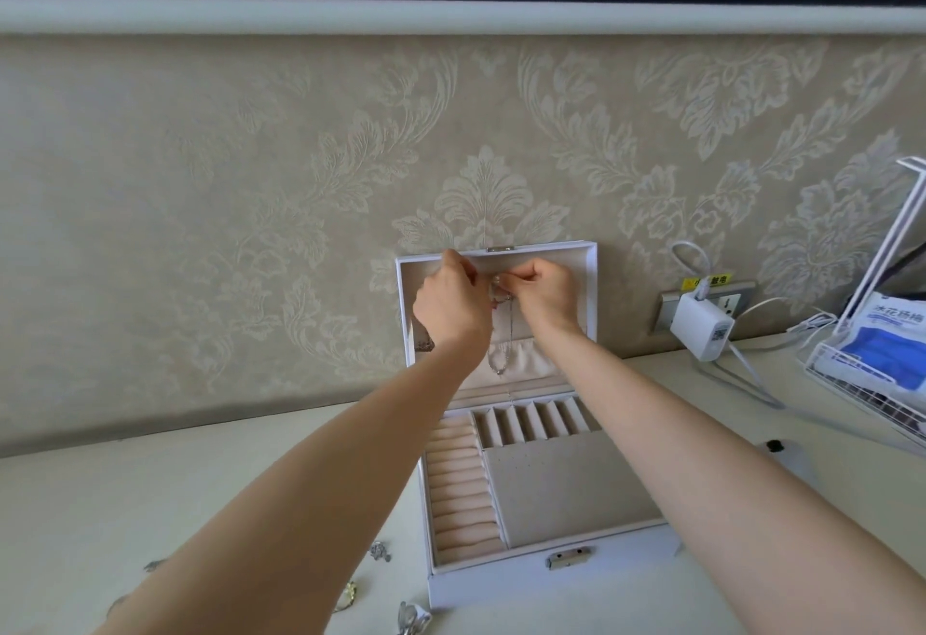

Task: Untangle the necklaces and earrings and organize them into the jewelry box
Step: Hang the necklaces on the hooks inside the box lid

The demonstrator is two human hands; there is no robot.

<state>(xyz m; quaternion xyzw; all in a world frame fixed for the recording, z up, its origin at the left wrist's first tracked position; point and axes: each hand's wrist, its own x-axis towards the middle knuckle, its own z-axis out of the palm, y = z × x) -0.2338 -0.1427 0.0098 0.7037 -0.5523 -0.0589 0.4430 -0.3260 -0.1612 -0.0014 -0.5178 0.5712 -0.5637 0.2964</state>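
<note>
A white jewelry box (501, 589) sits open on the desk (150, 499), in the lower middle of the frame. Its lid (592, 293) stands straight up against the wall with leaf patterns (250, 183).

Both hands are up at the top of the lid's inside. The left hand (451, 303) and the right hand (548, 291) are close together, with their fingers curled. Each one pinches the top of a thin silver necklace (508, 333). The necklace hangs down between the hands, in front of the soft pocket (526, 358) at the bottom of the lid. A second chain (425, 344) hangs at the left side of the lid, just behind the left wrist.

The bottom of the box has a row of ring rolls (461, 494) on the left, small slots (531, 421) at the back and a flat pad (566, 489).

More small jewelry pieces (381, 552) lie on the desk at the lower left, beside the box.

At the right of the frame, a white charger (701, 328) is plugged into the wall. Near it is a white wire rack (852, 399) holding a blue and white packet (882, 348).
</note>
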